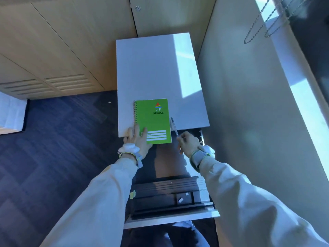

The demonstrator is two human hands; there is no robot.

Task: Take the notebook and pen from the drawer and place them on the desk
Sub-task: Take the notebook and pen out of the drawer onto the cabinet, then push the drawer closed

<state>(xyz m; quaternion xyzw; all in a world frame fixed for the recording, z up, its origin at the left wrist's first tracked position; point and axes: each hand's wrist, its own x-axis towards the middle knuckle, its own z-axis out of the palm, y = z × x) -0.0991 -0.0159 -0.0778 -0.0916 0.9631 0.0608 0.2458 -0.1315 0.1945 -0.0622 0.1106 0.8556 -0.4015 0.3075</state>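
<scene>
The green spiral notebook [152, 121] is laid at the near edge of the white counter [156, 72], pressed by the open left hand [139, 138]; light and bendable, it is best held at the spine. The slim, slippery pen [174, 127] is pinched in the right hand [188, 141] just beside it

Two long pale-beige fabric sleeves and grey strapped wristbands.

The left sleeve [99, 198] rises from the lower left of the frame, the right sleeve [252, 198] from the lower right, both loose and creased. Each wrist carries a grey band with a thin yellow-green edge and a white padded block, beside the bare left hand [138, 139] and right hand [188, 142].
</scene>
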